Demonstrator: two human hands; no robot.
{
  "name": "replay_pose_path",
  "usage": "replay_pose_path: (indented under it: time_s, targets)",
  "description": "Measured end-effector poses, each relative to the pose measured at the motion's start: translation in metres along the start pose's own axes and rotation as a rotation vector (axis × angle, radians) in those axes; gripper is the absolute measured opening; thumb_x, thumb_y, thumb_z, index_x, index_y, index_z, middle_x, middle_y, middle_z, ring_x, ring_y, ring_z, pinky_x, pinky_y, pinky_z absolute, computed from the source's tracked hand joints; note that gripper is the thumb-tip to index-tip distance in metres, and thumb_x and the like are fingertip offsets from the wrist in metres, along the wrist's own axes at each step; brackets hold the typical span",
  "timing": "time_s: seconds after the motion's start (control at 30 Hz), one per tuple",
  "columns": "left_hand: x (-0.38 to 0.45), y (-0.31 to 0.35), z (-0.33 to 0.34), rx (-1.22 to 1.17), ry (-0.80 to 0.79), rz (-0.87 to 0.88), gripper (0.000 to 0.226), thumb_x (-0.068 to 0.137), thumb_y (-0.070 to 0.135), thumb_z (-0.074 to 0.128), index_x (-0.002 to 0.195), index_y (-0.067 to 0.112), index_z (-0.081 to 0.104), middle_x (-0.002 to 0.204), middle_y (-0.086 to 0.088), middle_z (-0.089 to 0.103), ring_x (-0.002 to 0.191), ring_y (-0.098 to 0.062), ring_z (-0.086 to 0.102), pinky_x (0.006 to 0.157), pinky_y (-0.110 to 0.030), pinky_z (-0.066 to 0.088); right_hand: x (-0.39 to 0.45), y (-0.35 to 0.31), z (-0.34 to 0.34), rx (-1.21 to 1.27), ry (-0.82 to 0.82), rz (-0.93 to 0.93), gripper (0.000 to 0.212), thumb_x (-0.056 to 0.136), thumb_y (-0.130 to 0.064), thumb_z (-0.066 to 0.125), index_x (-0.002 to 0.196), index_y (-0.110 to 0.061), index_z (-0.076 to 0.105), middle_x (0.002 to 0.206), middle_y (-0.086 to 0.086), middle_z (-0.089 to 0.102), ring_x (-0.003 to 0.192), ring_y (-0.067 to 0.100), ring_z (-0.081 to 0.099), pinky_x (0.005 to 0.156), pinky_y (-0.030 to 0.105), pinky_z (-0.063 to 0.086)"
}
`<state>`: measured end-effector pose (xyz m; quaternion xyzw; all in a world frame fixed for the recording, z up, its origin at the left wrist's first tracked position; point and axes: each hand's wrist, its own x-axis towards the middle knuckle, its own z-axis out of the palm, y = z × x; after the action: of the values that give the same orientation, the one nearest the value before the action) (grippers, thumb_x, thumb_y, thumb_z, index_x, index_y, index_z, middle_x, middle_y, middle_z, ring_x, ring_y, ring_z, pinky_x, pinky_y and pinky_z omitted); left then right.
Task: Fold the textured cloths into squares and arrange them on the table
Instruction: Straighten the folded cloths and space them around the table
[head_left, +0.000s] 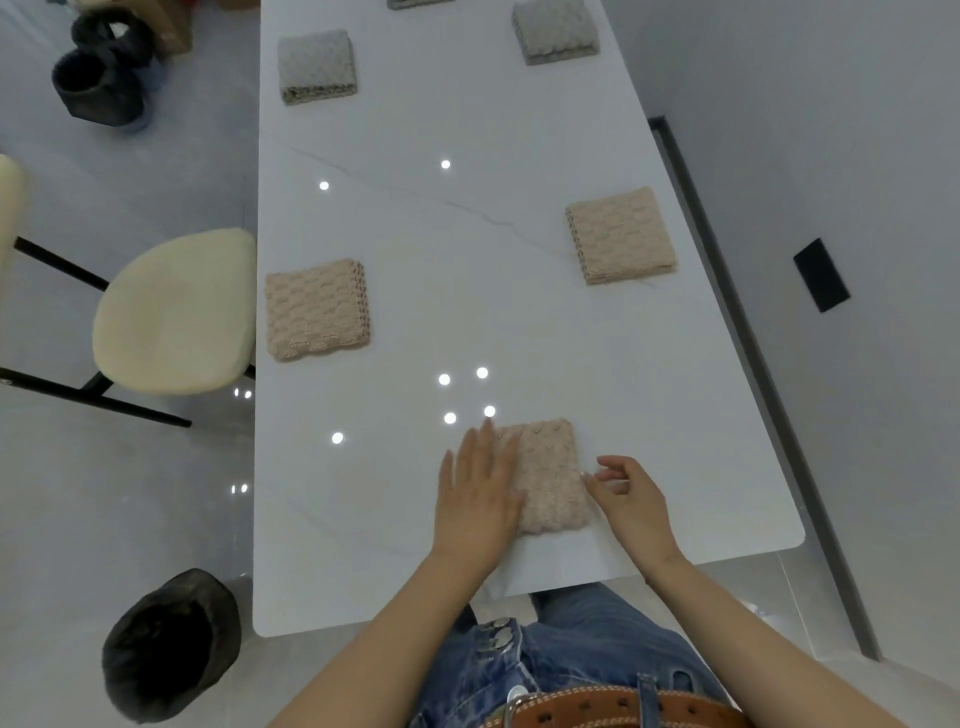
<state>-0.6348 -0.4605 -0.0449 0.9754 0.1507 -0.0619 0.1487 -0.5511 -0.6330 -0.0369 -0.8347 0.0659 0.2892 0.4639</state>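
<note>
A pink textured cloth (550, 475), folded into a square, lies near the front edge of the white table (467, 270). My left hand (480, 496) rests flat on its left half, fingers spread. My right hand (631, 496) touches its right edge with curled fingertips. Two more folded pink cloths lie further back, one on the left (317, 309) and one on the right (621, 236). Folded grey cloths sit at the far end, one on the left (317, 65), one on the right (556, 31), and a third (418, 4) cut off by the top edge.
A cream-seated chair (176, 312) stands at the table's left side. A dark fabric basket (169, 647) sits on the floor at the near left, and two more (104, 67) at the far left. A wall runs close along the table's right.
</note>
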Motion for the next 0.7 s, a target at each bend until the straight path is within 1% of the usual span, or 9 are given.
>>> replay_pose_path:
  time_s: [0.07, 0.13, 0.23, 0.33, 0.4, 0.47, 0.53, 0.63, 0.7]
  targets:
    - [0.002, 0.005, 0.009, 0.054, -0.085, 0.145, 0.056, 0.089, 0.044, 0.034, 0.141, 0.022, 0.039, 0.15, -0.012, 0.038, 0.137, -0.031, 0.037, 0.109, -0.05, 0.031, -0.009, 0.008, -0.003, -0.02, -0.047, 0.033, 0.018, 0.088, -0.027, 0.066, 0.103, -0.019, 0.06, 0.095, -0.006, 0.061, 0.083, 0.004, 0.055, 0.065, 0.009, 0.039]
    - [0.004, 0.003, 0.019, 0.034, -0.196, 0.138, 0.057, 0.094, 0.043, 0.028, 0.145, 0.02, 0.033, 0.151, -0.012, 0.036, 0.142, -0.028, 0.022, 0.114, -0.05, 0.022, -0.012, 0.01, -0.001, 0.004, -0.105, 0.071, 0.012, 0.087, -0.025, 0.067, 0.095, -0.017, 0.064, 0.091, -0.004, 0.063, 0.081, 0.006, 0.056, 0.063, 0.008, 0.039]
    - [0.007, -0.008, 0.039, 0.015, -0.268, 0.087, 0.059, 0.1, 0.047, 0.003, 0.152, 0.02, -0.003, 0.16, -0.006, 0.003, 0.147, -0.02, -0.011, 0.113, -0.046, 0.004, -0.008, 0.009, 0.007, -0.017, -0.137, 0.072, 0.011, 0.086, -0.029, 0.068, 0.082, -0.018, 0.067, 0.083, -0.005, 0.066, 0.078, 0.006, 0.059, 0.063, 0.01, 0.04]
    - [0.007, -0.008, 0.047, 0.019, -0.295, 0.108, 0.061, 0.081, 0.06, -0.028, 0.133, 0.033, -0.044, 0.147, 0.007, -0.044, 0.133, -0.008, -0.041, 0.114, -0.045, -0.014, -0.001, 0.015, 0.01, -0.078, -0.131, 0.066, 0.016, 0.086, -0.031, 0.068, 0.077, -0.017, 0.068, 0.078, -0.006, 0.066, 0.076, 0.006, 0.059, 0.06, 0.009, 0.038]
    - [0.006, -0.005, 0.044, -0.022, -0.362, 0.088, 0.063, 0.067, 0.064, -0.04, 0.122, 0.037, -0.053, 0.142, 0.006, -0.047, 0.125, -0.005, -0.05, 0.114, -0.045, -0.019, 0.002, 0.022, 0.009, -0.144, -0.126, 0.05, 0.018, 0.087, -0.029, 0.067, 0.075, -0.016, 0.067, 0.074, -0.006, 0.063, 0.073, 0.008, 0.057, 0.059, 0.01, 0.036]
    - [0.007, -0.003, 0.042, -0.029, -0.356, 0.067, 0.068, 0.065, 0.066, -0.04, 0.125, 0.036, -0.051, 0.145, 0.004, -0.043, 0.126, -0.005, -0.049, 0.114, -0.045, -0.019, 0.002, 0.028, 0.007, -0.209, -0.117, 0.031, 0.02, 0.088, -0.029, 0.065, 0.073, -0.016, 0.066, 0.07, -0.007, 0.061, 0.067, 0.004, 0.053, 0.057, 0.01, 0.035]
    - [0.008, -0.006, 0.044, -0.076, -0.359, 0.085, 0.067, 0.079, 0.068, -0.023, 0.135, 0.034, -0.038, 0.15, 0.003, -0.035, 0.133, -0.008, -0.041, 0.116, -0.046, -0.016, 0.002, 0.029, 0.007, -0.226, -0.109, 0.024, 0.02, 0.088, -0.029, 0.065, 0.076, -0.013, 0.066, 0.071, -0.006, 0.061, 0.066, 0.003, 0.052, 0.057, 0.01, 0.035]
    - [0.01, -0.014, 0.033, -0.401, -0.289, 0.059, 0.066, 0.093, 0.051, 0.027, 0.15, 0.026, 0.005, 0.156, 0.005, -0.014, 0.145, -0.013, -0.016, 0.119, -0.042, -0.004, 0.003, 0.026, 0.006, -0.129, -0.062, 0.033, 0.013, 0.087, -0.024, 0.067, 0.087, -0.012, 0.062, 0.083, -0.003, 0.06, 0.077, 0.011, 0.054, 0.061, 0.012, 0.037]
    - [0.004, -0.017, 0.018, -0.594, -0.142, -0.052, 0.062, 0.089, 0.048, 0.035, 0.146, 0.026, 0.024, 0.155, 0.005, -0.003, 0.143, -0.013, 0.001, 0.117, -0.033, 0.002, 0.006, 0.022, 0.004, -0.045, -0.04, 0.026, 0.017, 0.087, -0.022, 0.067, 0.1, -0.013, 0.06, 0.094, 0.0, 0.059, 0.084, 0.012, 0.054, 0.066, 0.01, 0.038]
